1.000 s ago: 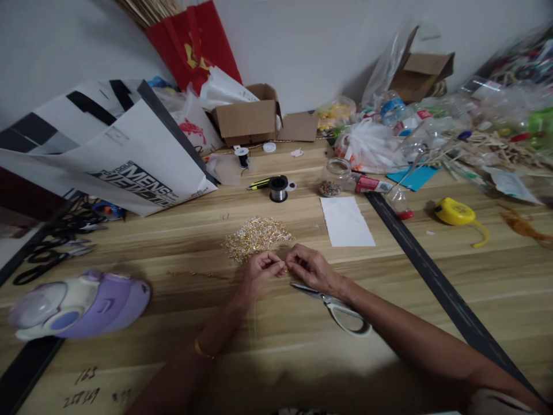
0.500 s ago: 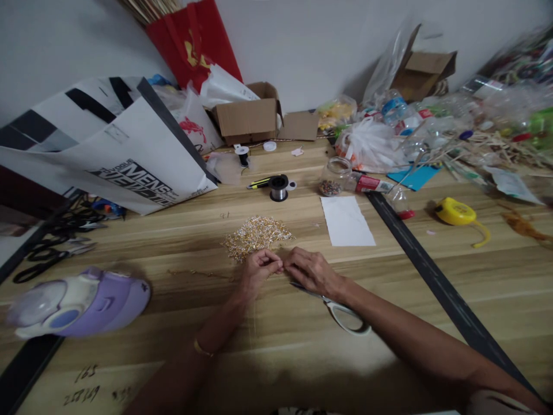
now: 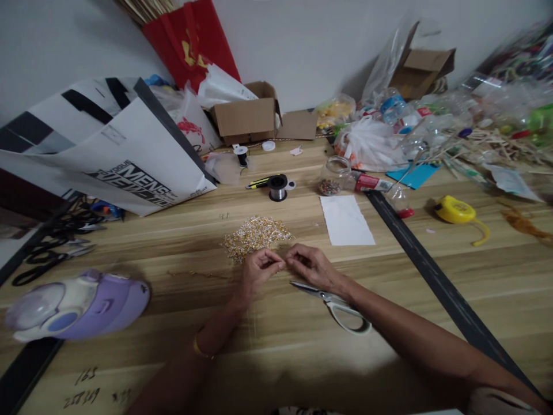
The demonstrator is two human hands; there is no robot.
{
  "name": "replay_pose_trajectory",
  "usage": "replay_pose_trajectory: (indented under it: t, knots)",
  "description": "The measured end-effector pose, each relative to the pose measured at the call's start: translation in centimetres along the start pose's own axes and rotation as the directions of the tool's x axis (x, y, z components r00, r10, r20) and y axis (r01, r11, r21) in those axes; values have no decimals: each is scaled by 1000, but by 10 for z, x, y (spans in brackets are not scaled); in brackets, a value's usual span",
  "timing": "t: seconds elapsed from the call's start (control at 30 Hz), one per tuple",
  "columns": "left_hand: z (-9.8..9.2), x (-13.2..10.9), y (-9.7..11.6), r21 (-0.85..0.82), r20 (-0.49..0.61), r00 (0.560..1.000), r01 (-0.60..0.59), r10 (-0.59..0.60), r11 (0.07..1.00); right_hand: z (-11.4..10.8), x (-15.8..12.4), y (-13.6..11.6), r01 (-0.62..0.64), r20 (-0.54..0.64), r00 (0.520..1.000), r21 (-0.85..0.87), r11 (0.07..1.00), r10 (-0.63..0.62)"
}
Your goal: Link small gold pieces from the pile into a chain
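Just in front of a heap of small gold and clear beads [image 3: 258,233], my two hands almost meet at the fingertips. My left hand [image 3: 261,270] is closed in a pinch, and what it pinches is too small to make out. Thumb and fingers of my right hand [image 3: 311,266] are also drawn together, with any held piece hidden. A thin gold beaded strand [image 3: 199,274] lies on the table to the left of my left hand. Under my right wrist rest scissors [image 3: 345,314] with pale handles, blades pointing left.
Beyond the beads stand a spool of wire [image 3: 277,188], a yellow-black cutter [image 3: 258,183] and a bead jar [image 3: 334,177]. White paper [image 3: 347,220] and a yellow tape measure [image 3: 455,210] lie to the right. A purple device [image 3: 99,302] and a large paper bag [image 3: 129,150] stand left.
My right hand has opened a small gap from my left fingertips and turned slightly, showing more of the scissors. My left hand stays nearly in place.
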State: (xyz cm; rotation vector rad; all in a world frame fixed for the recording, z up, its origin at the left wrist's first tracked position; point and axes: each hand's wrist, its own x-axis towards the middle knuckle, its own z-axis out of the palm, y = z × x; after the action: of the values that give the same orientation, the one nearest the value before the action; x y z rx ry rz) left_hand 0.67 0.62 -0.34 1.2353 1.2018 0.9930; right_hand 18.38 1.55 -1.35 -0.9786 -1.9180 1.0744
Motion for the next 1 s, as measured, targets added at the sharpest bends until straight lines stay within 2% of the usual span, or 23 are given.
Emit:
replay_pose_trajectory:
  t: [0.27,0.4,1.0]
  knots:
    - [1,0,-3,18,-4,998,-55,55,998,2,3,2,-210,115,976,276,938,184]
    - [3,-2,-1,53,-4,996,-93,93,994,1,4,0,-284,167,956,334,899,241]
    - [7,-2,-12,128,-34,960,-270,277,954,-2,6,-5,-334,210,938,344,878,275]
